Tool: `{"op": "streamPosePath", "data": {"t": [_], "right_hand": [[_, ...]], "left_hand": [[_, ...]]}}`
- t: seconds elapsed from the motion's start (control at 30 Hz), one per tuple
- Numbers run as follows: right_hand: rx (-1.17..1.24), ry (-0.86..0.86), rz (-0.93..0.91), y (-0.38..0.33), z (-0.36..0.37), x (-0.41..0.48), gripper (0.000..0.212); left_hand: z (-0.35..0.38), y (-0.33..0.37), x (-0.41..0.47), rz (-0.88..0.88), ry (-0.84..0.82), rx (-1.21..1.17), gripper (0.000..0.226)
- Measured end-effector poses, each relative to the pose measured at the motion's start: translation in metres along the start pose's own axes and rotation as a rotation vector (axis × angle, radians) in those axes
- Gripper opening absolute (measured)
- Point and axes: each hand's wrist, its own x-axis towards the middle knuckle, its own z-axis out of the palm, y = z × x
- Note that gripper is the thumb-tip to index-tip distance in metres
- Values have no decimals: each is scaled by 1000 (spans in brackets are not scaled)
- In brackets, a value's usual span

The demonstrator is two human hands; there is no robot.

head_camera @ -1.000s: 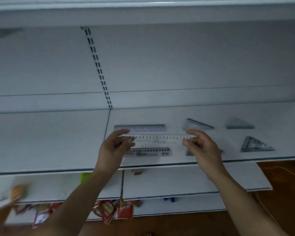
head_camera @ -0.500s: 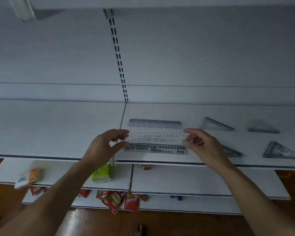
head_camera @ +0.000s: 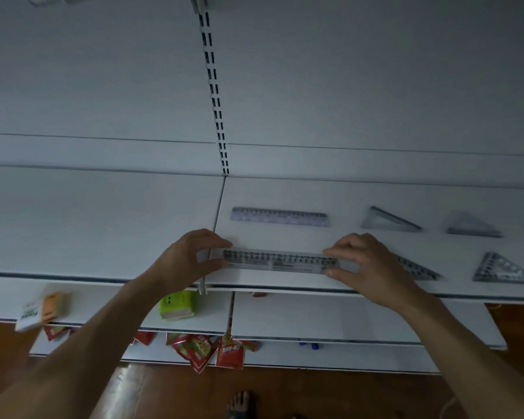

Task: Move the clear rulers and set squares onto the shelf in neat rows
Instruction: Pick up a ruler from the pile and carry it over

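Held ruler (head_camera: 280,261), one back ruler (head_camera: 280,217), four set squares (head_camera: 384,222).

1. We have a single view, from a camera worn on the person's head. It faces forward and down across the white shelf (head_camera: 103,225) toward the back panel (head_camera: 345,86).
2. We sit close. Both forearms enter from the bottom corners, and the left hand (head_camera: 182,261) and right hand (head_camera: 372,267) hold the clear ruler (head_camera: 280,261) just below the frame's middle.
3. Our wide lens bows the shelf edges, and the slotted upright (head_camera: 215,101) leans from the top edge to mid-frame.
4. Under the shelf's front edge we see the lower shelves (head_camera: 345,319), the wooden floor (head_camera: 315,394) and a bare foot (head_camera: 239,402).
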Motion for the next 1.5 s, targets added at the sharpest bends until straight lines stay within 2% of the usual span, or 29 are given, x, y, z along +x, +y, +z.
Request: {"op": "streamPosePath", "data": {"t": [0.3, 0.43, 1.0, 1.17, 1.5], "right_hand": [[-52, -29, 6, 4, 2, 0, 39], [-54, -59, 16, 4, 3, -1, 41], [40, -129, 26, 1, 4, 5, 43], [66, -134, 48, -2, 3, 6, 42], [76, -168, 52, -2, 1, 8, 40]], "left_hand": [[1, -2, 8, 78, -47, 62, 36], [-2, -3, 9, 62, -79, 46, 42], [-12, 8, 16, -5, -234, 76, 40], [-10, 7, 19, 33, -243, 120, 38], [-11, 14, 23, -6, -277, 196, 36]]}}
